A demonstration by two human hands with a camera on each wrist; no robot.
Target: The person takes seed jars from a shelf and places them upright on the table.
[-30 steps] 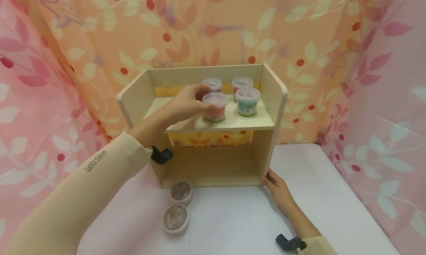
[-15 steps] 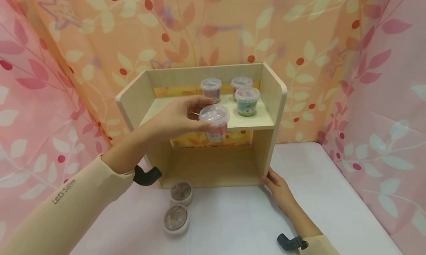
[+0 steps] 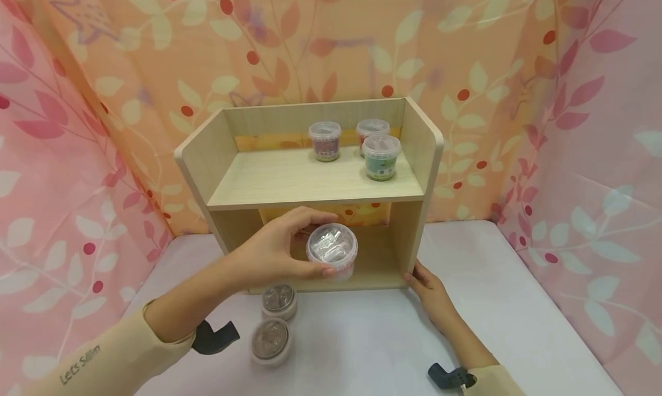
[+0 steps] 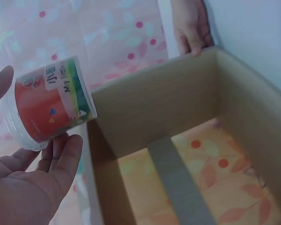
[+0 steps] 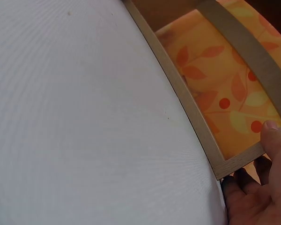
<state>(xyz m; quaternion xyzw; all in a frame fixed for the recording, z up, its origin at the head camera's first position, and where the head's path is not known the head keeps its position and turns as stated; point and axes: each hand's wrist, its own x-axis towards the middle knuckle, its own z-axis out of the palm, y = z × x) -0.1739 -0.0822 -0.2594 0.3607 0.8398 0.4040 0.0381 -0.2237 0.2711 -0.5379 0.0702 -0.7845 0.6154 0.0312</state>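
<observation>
My left hand (image 3: 279, 248) grips a small clear-lidded plastic tub (image 3: 332, 248) between thumb and fingers, in front of the shelf's lower compartment. In the left wrist view this tub (image 4: 49, 102) shows a red label with a green band. Down at the right, my right hand (image 3: 431, 295) holds the front edge of the wooden shelf's side panel (image 3: 420, 235), low near the table. The right wrist view shows the thumb (image 5: 271, 136) on one face of that panel and the fingers on the other.
On the upper board (image 3: 289, 177) stand a purple-labelled tub (image 3: 326, 143), a green-labelled tub (image 3: 381, 159) and a partly hidden red one (image 3: 369, 129). Two tubs with brown tops (image 3: 270, 341) sit on the white table (image 3: 362, 344), before the shelf's left front. Patterned curtains surround it.
My left hand has taken the red-labelled tub off the upper board and brought it forward and down to the lower compartment's level. The right hand stays on the side panel.
</observation>
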